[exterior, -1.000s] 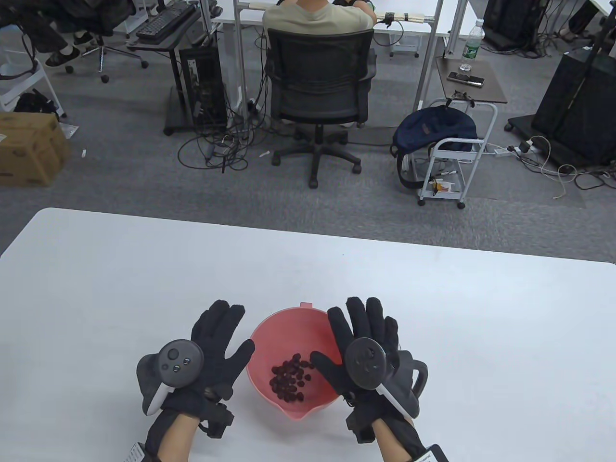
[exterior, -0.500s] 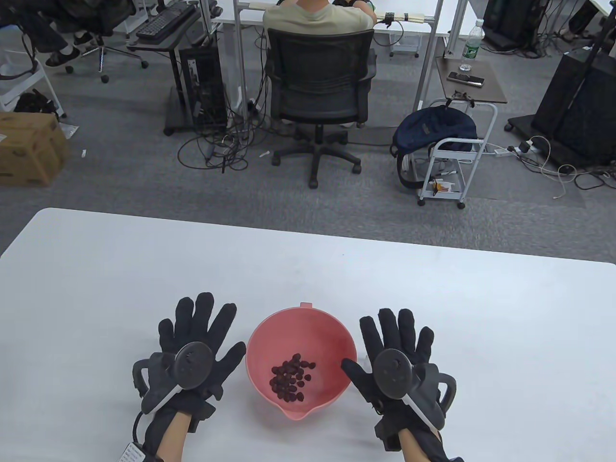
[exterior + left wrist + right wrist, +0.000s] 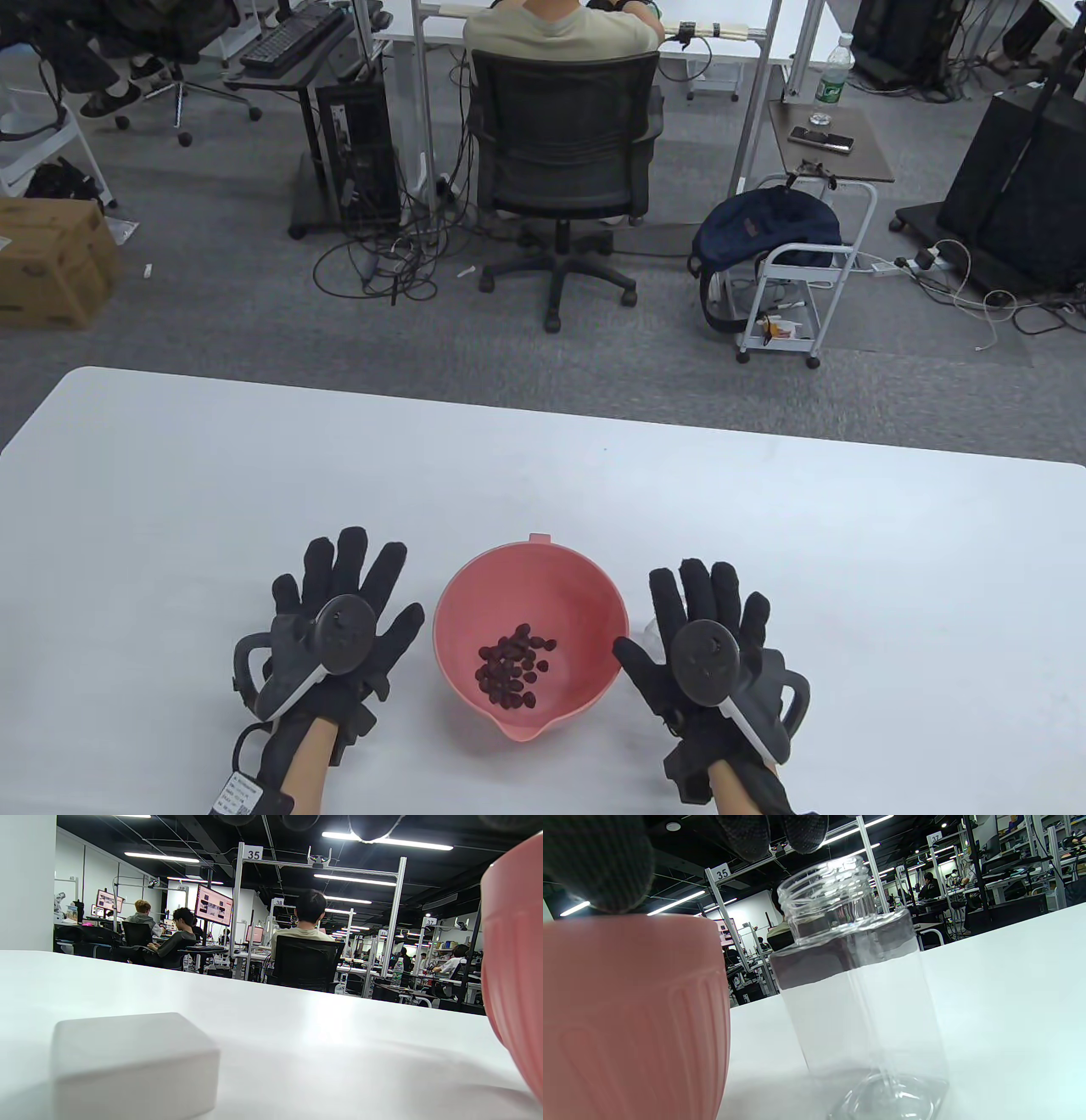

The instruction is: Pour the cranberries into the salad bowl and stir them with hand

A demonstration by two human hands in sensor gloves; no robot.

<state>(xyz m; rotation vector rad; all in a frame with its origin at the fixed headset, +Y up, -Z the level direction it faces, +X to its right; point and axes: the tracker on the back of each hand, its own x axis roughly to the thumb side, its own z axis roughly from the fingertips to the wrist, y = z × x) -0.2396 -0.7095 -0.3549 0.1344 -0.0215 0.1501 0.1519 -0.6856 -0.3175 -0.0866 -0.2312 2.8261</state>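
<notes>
an open-plan lab office — numbered metal frames (image 3: pixel 253 854), monitors (image 3: pixel 213 905), seated workers (image 3: pixel 562 30), cables (image 3: pixel 373 263) on grey carpet.

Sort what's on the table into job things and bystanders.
Job: pink bowl, cranberries inside it, empty clear jar standing beside the bowl, left hand, right hand.
Bystanders: white block on the table.

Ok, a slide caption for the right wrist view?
Empty clear jar standing upright, lid off, beside the pink bowl on the white table.
</notes>
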